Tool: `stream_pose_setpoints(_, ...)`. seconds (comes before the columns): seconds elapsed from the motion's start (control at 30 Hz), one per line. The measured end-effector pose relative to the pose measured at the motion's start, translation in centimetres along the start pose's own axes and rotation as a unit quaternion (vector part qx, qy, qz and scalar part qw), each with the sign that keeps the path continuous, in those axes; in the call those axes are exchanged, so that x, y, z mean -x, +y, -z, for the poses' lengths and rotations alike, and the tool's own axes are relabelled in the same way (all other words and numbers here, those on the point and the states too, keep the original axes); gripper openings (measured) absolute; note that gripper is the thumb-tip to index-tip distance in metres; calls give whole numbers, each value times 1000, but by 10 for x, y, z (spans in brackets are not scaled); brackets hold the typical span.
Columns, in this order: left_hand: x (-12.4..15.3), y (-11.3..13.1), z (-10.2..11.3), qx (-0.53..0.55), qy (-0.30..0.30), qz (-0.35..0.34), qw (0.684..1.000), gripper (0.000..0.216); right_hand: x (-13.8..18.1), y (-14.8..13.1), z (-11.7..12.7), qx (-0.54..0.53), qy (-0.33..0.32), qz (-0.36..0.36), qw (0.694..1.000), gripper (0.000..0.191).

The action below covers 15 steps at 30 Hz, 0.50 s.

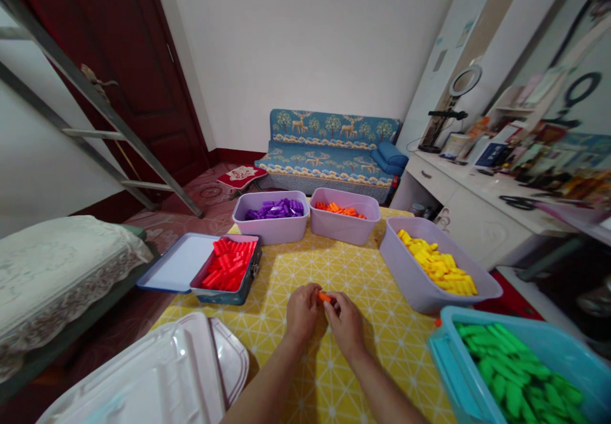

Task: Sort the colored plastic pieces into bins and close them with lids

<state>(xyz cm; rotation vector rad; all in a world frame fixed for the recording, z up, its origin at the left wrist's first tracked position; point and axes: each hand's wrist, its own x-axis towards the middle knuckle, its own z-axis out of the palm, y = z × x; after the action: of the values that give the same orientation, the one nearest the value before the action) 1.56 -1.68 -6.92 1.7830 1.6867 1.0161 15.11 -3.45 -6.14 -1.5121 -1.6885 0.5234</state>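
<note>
Over the middle of the table, a small orange plastic piece (324,296) shows between my two hands. My left hand (303,310) is closed with its fingertips at the piece's left end. From the other side, the bent fingers of my right hand (344,323) pinch its right end. Part of the piece is hidden by the fingers, so its full shape cannot be made out. Ahead, a lilac tub (344,225) holds similar orange pieces (340,209). Beside it, another lilac tub (272,230) holds purple pieces (275,209).
Red pieces (229,263) fill a hinged tin (224,296) at left. A lilac bin (405,277) of yellow pieces (436,261) and a teal bin (453,373) of green pieces (520,367) stand right. White lids (143,373) lie front left on the yellow tablecloth (305,265).
</note>
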Motion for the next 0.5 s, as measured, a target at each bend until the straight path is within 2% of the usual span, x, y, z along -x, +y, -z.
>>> stream_pose_setpoints(0.17, 0, 0, 0, 0, 3, -1, 1000, 28, -31, 8, 17, -28, -132, -45, 990, 8)
stream_pose_setpoints(0.2, 0, 0, 0, 0, 4, -2, 1000, 29, -41, 9, 23, -23, -146, -45, 988, 4)
stream_pose_setpoints(0.27, 1, -1, 0, 3, 5, -2, 1000, 29, -65, 9, 39, -12, -152, -45, 987, 11)
stream_pose_setpoints(0.37, 1, -1, 0, 9, 5, -4, 1000, 29, -113, 2, 70, -11, -115, -42, 992, 15)
stream_pose_setpoints(0.43, 1, 0, 0, 8, 4, -4, 1000, 29, -144, -6, 91, -27, -53, -36, 998, 12)
stream_pose_setpoints(0.5, 0, 0, 1, 8, 5, -4, 1000, 29, -165, -11, 104, -58, 29, -43, 997, 32)
